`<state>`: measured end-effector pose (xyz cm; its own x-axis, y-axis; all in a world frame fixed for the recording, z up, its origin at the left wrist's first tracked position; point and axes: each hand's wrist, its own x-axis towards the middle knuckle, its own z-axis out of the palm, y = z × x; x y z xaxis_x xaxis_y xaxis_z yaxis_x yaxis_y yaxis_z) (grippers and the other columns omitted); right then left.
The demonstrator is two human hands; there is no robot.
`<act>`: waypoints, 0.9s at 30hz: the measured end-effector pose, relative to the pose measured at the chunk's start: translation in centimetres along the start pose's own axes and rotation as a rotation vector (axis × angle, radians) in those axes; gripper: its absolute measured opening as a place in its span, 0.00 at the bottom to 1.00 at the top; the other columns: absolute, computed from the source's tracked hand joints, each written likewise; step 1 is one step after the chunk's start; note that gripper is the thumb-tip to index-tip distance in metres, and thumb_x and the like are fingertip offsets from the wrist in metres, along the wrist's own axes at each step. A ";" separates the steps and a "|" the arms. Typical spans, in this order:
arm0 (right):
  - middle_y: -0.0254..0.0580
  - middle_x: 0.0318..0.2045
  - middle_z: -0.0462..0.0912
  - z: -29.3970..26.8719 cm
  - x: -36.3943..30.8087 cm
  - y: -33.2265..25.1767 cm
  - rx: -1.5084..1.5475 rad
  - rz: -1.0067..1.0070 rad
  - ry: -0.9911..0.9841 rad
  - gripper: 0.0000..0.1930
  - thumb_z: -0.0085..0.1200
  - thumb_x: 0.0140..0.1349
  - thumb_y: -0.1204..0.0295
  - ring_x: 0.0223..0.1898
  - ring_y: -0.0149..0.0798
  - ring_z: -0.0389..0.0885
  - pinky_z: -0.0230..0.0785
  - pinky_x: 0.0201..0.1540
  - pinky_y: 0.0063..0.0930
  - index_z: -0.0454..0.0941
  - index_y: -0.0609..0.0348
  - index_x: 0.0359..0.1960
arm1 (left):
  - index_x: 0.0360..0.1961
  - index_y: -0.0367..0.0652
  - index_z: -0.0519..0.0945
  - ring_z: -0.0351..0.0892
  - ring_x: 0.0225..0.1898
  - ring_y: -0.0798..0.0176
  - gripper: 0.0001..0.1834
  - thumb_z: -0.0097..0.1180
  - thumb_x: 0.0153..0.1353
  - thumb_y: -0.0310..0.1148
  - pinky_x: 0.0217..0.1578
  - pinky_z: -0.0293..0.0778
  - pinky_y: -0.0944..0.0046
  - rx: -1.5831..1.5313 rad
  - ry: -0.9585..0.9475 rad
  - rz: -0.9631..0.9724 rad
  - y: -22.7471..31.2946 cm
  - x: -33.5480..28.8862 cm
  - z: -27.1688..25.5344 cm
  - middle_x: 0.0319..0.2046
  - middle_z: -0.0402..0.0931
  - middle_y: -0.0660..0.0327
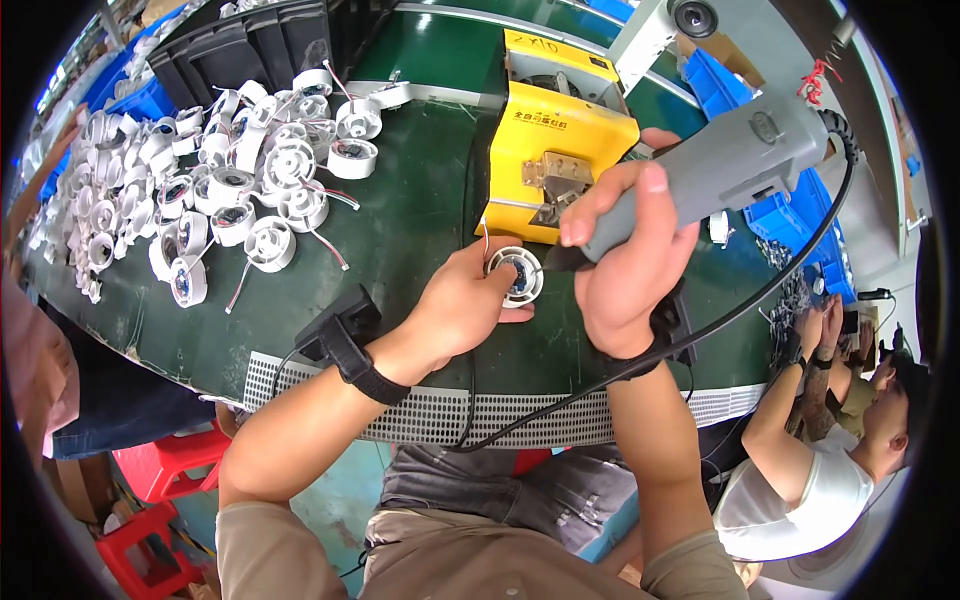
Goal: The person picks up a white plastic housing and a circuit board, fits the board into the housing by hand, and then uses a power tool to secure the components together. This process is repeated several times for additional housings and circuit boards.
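Note:
My left hand [455, 305] grips a small round white plastic housing [531, 283], its thumb over the open face where a dark circuit part shows. A thin wire sticks up from the housing's far side. My right hand [635, 270] is wrapped round a grey electric screwdriver [730, 160], whose dark tip end points left at the housing. Whether the bit touches a screw is too small to tell. Just beyond both hands stands a yellow screw feeder [560, 125] with a metal outlet block [558, 178] facing me.
A large pile of white housings [285, 165], several with wires, covers the table's left side below a black crate [250, 50]. The screwdriver's black cable [790, 265] loops across my right forearm. Blue bins [800, 230] and a co-worker [800, 480] are at right. Red stools [170, 460] stand lower left.

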<state>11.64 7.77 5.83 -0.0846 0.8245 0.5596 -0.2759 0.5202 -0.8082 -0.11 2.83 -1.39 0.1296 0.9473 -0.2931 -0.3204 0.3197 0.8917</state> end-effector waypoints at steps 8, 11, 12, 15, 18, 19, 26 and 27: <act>0.39 0.20 0.70 0.5 -1.3 0.8 0.076 0.062 0.022 0.18 0.43 0.67 0.68 0.15 0.31 0.69 0.67 0.19 0.26 0.60 0.65 0.54 | 0.54 0.29 0.68 0.78 0.41 0.64 0.16 0.40 0.69 0.27 0.43 0.83 0.64 -0.008 0.018 0.054 0.3 -0.2 0.5 0.44 0.72 0.55; 0.39 0.20 0.70 0.5 -1.4 1.2 0.046 0.053 -0.003 0.18 0.44 0.67 0.68 0.15 0.31 0.69 0.67 0.20 0.25 0.60 0.64 0.54 | 0.54 0.29 0.68 0.78 0.41 0.63 0.16 0.40 0.69 0.26 0.43 0.83 0.64 -0.002 0.007 0.055 0.3 -0.1 0.4 0.44 0.72 0.56; 0.39 0.20 0.70 0.6 -1.5 1.3 0.040 0.061 -0.001 0.18 0.44 0.67 0.68 0.15 0.31 0.69 0.67 0.20 0.25 0.61 0.64 0.53 | 0.54 0.29 0.68 0.78 0.41 0.63 0.16 0.40 0.69 0.26 0.43 0.83 0.64 -0.002 0.008 0.053 0.3 -0.1 0.3 0.44 0.72 0.56; 0.39 0.20 0.71 0.9 -1.7 1.5 0.047 0.072 0.006 0.17 0.45 0.66 0.68 0.15 0.31 0.69 0.67 0.20 0.26 0.61 0.63 0.52 | 0.54 0.29 0.68 0.78 0.41 0.63 0.16 0.40 0.69 0.26 0.43 0.83 0.64 -0.017 0.015 0.030 0.2 -0.2 0.2 0.44 0.72 0.55; 0.39 0.20 0.71 0.9 -2.0 1.1 0.042 0.080 -0.008 0.17 0.46 0.66 0.67 0.16 0.31 0.70 0.67 0.21 0.25 0.62 0.64 0.51 | 0.54 0.29 0.68 0.78 0.42 0.63 0.16 0.40 0.69 0.26 0.44 0.83 0.64 0.007 0.008 0.037 0.2 -0.2 0.2 0.44 0.72 0.56; 0.39 0.20 0.71 0.8 -2.0 0.9 0.021 0.085 -0.024 0.17 0.47 0.65 0.67 0.16 0.30 0.70 0.66 0.21 0.25 0.62 0.65 0.50 | 0.54 0.29 0.68 0.78 0.42 0.63 0.16 0.40 0.69 0.26 0.44 0.83 0.64 0.017 0.006 0.044 0.2 -0.1 0.3 0.44 0.72 0.56; 0.38 0.19 0.73 -0.1 -2.7 1.7 0.098 0.025 -0.158 0.25 0.52 0.64 0.63 0.17 0.29 0.71 0.65 0.24 0.22 0.61 0.72 0.52 | 0.57 0.30 0.67 0.78 0.44 0.63 0.18 0.43 0.69 0.28 0.44 0.82 0.63 0.118 -0.035 0.023 0.9 -0.8 -0.1 0.47 0.71 0.57; 0.38 0.20 0.74 -0.3 -2.8 1.2 0.171 0.071 -0.147 0.26 0.53 0.63 0.62 0.18 0.29 0.72 0.66 0.24 0.22 0.61 0.71 0.52 | 0.57 0.30 0.67 0.78 0.44 0.63 0.18 0.43 0.69 0.28 0.44 0.82 0.63 0.176 -0.064 0.025 1.1 -0.9 -0.2 0.47 0.71 0.57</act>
<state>11.85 6.20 3.24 -0.2445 0.8097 0.5334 -0.4218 0.4066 -0.8105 -0.73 2.34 -0.23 0.1852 0.9496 -0.2528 -0.1556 0.2823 0.9466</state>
